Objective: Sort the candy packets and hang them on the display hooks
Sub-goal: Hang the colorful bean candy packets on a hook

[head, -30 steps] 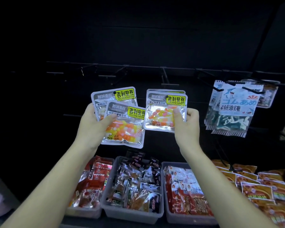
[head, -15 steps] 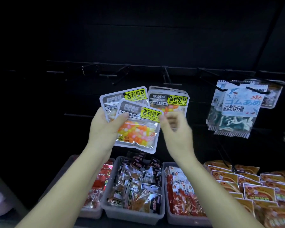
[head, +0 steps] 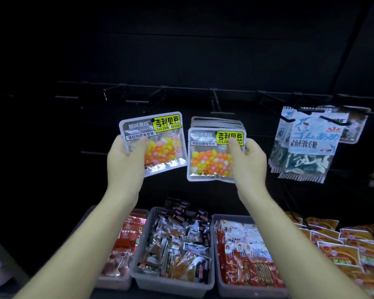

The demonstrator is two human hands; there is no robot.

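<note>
The left hand (head: 125, 162) holds one jelly bean packet (head: 160, 145) up in front of the dark wall. Its thumb presses on the front and its fingers curl round the back, at the packet's left edge. This packet is tipped a little, so its right side sits higher. The right hand (head: 249, 162) holds a stack of the same packets (head: 209, 158). Its thumb pinches the front one by the yellow label, and its fingers wrap round the right edge. The top edges of the packets behind peek out above the front one. The single packet and the stack are near each other but do not touch, and a thin dark gap runs between their side edges. Above them a rail (head: 203, 90) runs across the wall, and thin black hooks (head: 216, 102) stick out of it toward the person. There is dark open room between the packet tops and the hooks. To the right, well apart from the stack, blue and white shark candy packets (head: 311, 145) hang on a hook. Down low, three gray bins sit side by side: the left bin (head: 115, 284) has red packets, the middle bin (head: 171, 285) has dark and clear packets, and the right bin (head: 242, 292) has red and white ones. Orange packets (head: 343, 253) lie to the right of the bins. A wide dark space lies between the hands and the bins.
</note>
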